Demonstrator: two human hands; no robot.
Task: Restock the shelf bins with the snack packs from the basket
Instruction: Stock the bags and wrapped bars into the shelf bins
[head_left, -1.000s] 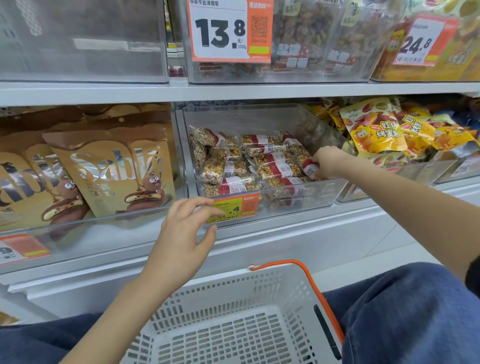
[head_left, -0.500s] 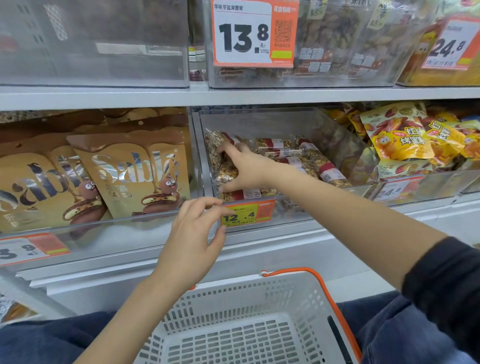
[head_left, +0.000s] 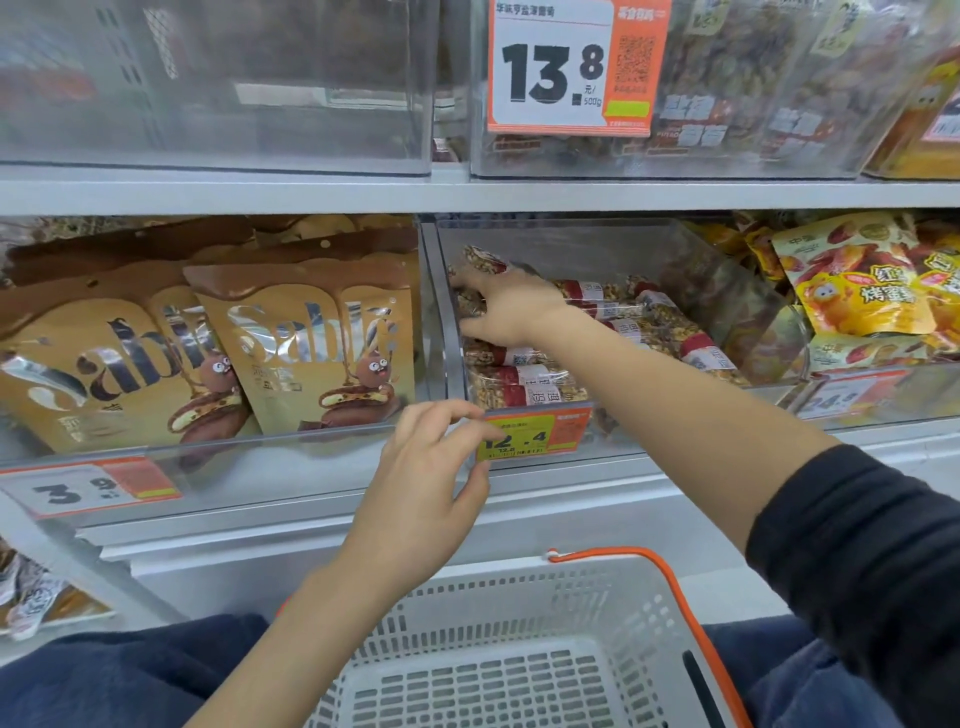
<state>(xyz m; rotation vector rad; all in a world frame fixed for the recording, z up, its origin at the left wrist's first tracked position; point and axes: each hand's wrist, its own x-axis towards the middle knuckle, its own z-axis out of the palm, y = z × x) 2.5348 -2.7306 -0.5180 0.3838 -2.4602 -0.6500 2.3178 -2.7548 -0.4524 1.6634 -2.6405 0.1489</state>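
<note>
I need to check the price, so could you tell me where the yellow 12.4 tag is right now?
In the head view, the yellow 12.4 tag hangs on the front lip of the clear nut-bar bin, centre frame, beside the left hand, above the basket.

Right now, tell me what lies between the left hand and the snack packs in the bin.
In the head view, the bin's clear front wall with its yellow price tag separates the left hand from the snack packs.

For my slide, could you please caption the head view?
Right hand arranges snack bars in clear bin; left hand at its front.
</note>
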